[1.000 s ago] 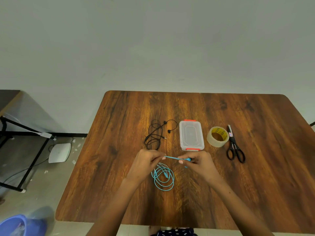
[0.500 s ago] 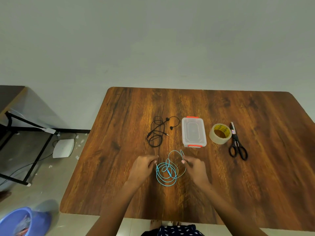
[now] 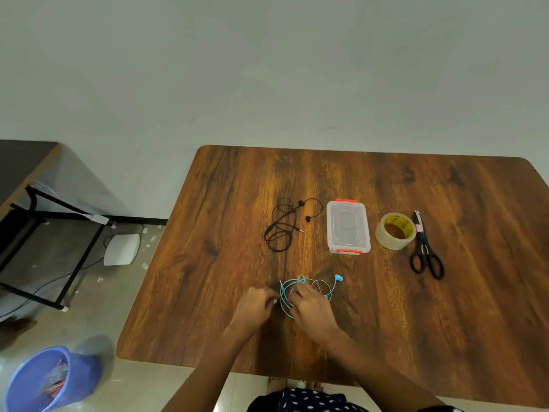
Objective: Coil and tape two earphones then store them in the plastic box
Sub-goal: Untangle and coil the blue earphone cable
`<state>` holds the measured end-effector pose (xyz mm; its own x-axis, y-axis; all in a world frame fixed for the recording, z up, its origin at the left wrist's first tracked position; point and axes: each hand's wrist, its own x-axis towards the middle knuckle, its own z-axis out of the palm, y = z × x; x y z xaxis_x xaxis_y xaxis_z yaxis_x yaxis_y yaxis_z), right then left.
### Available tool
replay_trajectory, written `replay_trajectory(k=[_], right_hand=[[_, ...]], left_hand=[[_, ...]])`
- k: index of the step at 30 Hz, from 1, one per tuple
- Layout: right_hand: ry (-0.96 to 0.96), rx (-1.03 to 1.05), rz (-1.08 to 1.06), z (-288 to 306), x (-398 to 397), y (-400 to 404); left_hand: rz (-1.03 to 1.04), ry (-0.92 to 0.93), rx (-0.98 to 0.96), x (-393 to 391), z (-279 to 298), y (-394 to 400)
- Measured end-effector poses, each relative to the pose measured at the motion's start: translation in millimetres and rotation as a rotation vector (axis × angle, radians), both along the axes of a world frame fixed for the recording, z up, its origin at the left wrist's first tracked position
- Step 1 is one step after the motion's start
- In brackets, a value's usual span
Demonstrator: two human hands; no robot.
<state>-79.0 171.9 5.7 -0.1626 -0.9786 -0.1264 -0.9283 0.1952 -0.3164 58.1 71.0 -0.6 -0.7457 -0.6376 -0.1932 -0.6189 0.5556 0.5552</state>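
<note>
A blue earphone [image 3: 319, 285] lies in loose loops on the wooden table [image 3: 445, 307], one earbud sticking out to the right. My left hand [image 3: 255, 304] pinches the cable at the left of the loops. My right hand [image 3: 310, 307] lies over the loops and grips the cable. The black earphone [image 3: 280, 226] lies loosely bundled further back. To its right stands the clear plastic box [image 3: 348, 227] with orange clips, lid on. Further right are a roll of clear tape [image 3: 395, 231] and black scissors [image 3: 426, 251].
Left of the table stand a dark desk with a black frame [image 3: 44, 209], a white device [image 3: 122, 249] on the floor and a blue bucket [image 3: 44, 379]. The table's near edge runs just in front of my forearms.
My hands came together over the blue cable. The loops now stand partly up between my fingers, and one earbud has swung out to the right. The camera has tilted too.
</note>
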Motion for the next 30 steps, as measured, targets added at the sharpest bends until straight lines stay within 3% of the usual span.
replay_trajectory(k=[9,17,25,30], right_hand=[[0.078,0.242,-0.071,-14,-7,-9],[0.000,0.207,-0.097,-10,-9,-15],[-0.189,0.101,-0.163,46,-51,-18],[-0.145,0.068,-0.193,52,-68,-16]], left_hand=[[-0.012,0.002,0.012,-1,2,1],[0.005,0.080,0.013,-4,9,-5],[0.097,0.289,-0.009,-9,25,-20],[0.129,0.176,0.047,-14,21,-23]])
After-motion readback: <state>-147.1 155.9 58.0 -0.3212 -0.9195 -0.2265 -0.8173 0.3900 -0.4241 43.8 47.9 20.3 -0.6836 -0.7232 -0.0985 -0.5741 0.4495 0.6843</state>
